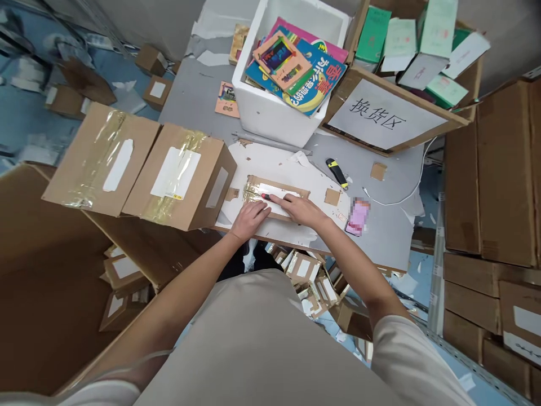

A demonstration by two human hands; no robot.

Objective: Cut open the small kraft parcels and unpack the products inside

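Observation:
A small flat cardboard box (298, 190) with a white label and clear tape lies on the white-topped part of the table. My left hand (249, 220) grips its near left edge, fingers bent over the cardboard. In my right hand (302, 208) is a slim red-and-black box cutter (266, 197), its tip at the taped left end of the box. The index finger is stretched along the cutter; the blade is too small to make out. A yellow-and-black utility knife (337, 173) lies farther back to the right.
Two taped cartons (203, 186) stand at the left. Behind are a white foam box (274, 115) of books and a labelled carton (389, 121) of green boxes. A phone (358, 217) and a white cable (397, 202) lie right. Opened boxes (304, 268) crowd the floor below.

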